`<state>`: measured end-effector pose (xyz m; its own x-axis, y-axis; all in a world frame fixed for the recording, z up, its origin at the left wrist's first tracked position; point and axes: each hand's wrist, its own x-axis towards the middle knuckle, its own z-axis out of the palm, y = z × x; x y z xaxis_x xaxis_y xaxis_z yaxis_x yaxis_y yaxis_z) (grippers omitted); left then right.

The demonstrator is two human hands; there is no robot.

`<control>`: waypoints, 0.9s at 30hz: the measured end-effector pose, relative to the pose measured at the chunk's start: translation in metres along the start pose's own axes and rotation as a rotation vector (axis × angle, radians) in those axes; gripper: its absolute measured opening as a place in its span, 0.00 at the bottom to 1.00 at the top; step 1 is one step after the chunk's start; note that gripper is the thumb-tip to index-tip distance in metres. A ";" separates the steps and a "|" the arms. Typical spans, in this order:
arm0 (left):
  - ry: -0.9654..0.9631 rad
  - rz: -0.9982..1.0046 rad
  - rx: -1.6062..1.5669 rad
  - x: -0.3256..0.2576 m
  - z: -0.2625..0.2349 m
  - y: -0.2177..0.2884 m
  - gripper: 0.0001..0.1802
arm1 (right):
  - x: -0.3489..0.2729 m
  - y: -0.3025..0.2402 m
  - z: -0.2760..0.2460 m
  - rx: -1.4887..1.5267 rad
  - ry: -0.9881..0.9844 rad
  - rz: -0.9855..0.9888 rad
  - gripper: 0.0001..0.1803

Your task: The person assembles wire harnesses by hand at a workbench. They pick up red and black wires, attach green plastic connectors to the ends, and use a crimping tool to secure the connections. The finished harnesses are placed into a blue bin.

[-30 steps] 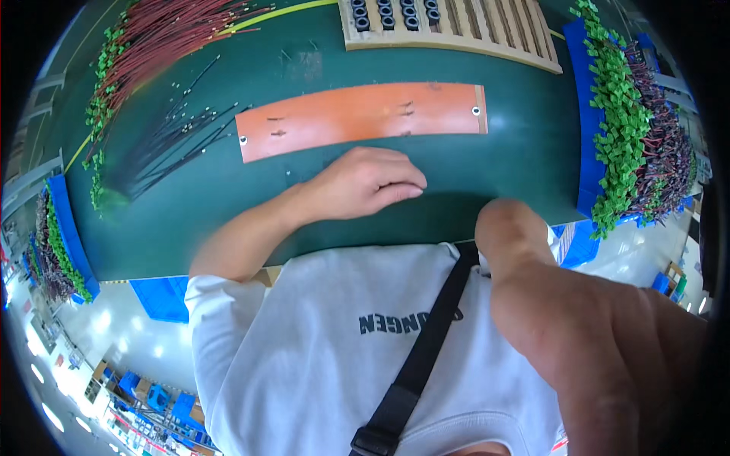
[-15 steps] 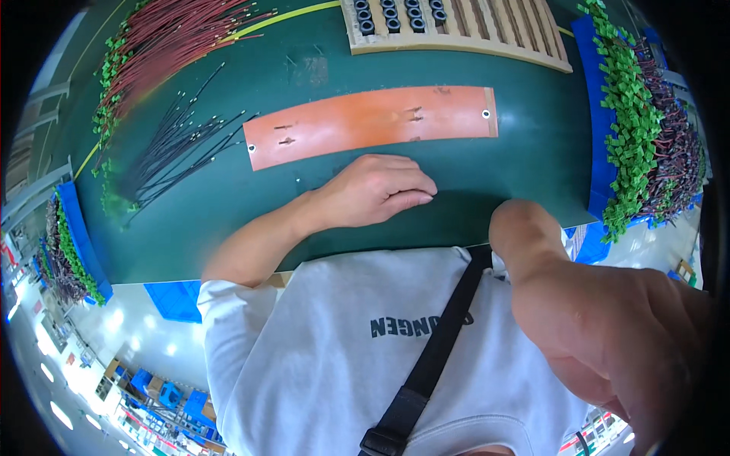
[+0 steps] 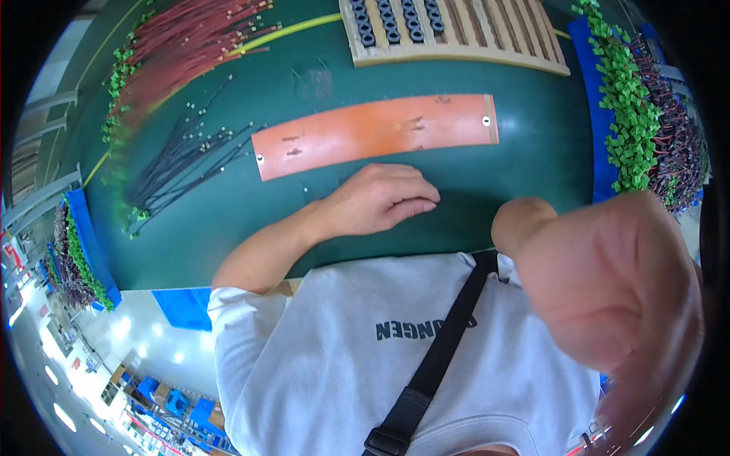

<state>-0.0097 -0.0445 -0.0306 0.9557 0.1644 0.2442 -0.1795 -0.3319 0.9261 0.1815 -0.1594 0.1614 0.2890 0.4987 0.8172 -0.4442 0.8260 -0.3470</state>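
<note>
My left hand [image 3: 386,199] rests on the green table [image 3: 456,228], its fingers curled loosely together. Nothing sticks out of it. Just beyond it lies a long orange-red flat strip [image 3: 372,138], slightly curved, with a round eyelet near each end and several dark slits. My right hand [image 3: 601,285] is raised close to the camera over my right side, its palm and wrist large in view. Its fingers run toward the dark rim and blur, so their pose cannot be made out. Left of the strip lies a loose spread of black wires [image 3: 186,163] with small terminal ends.
A bundle of red wires [image 3: 198,45] with green connectors lies at the far left. A wooden slotted tray [image 3: 487,57] at the back holds rows of black rings [image 3: 393,36]. Blue bins with green-tipped wires [image 3: 627,114] stand at the right edge and at lower left [image 3: 80,251].
My right hand has turned and risen, bringing its palm into view. The left hand stays put by the strip. The whole view has shifted slightly, so the table sits a little lower.
</note>
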 end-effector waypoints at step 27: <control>0.463 -0.619 1.403 -0.155 -0.255 0.030 0.11 | -0.001 0.128 -0.191 -1.786 -0.530 1.042 0.13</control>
<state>-0.2227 0.1565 0.0327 0.5997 0.7592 0.2530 0.7861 -0.6180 -0.0091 0.2867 -0.0043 0.0283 0.1843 0.9829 -0.0051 0.9257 -0.1753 -0.3352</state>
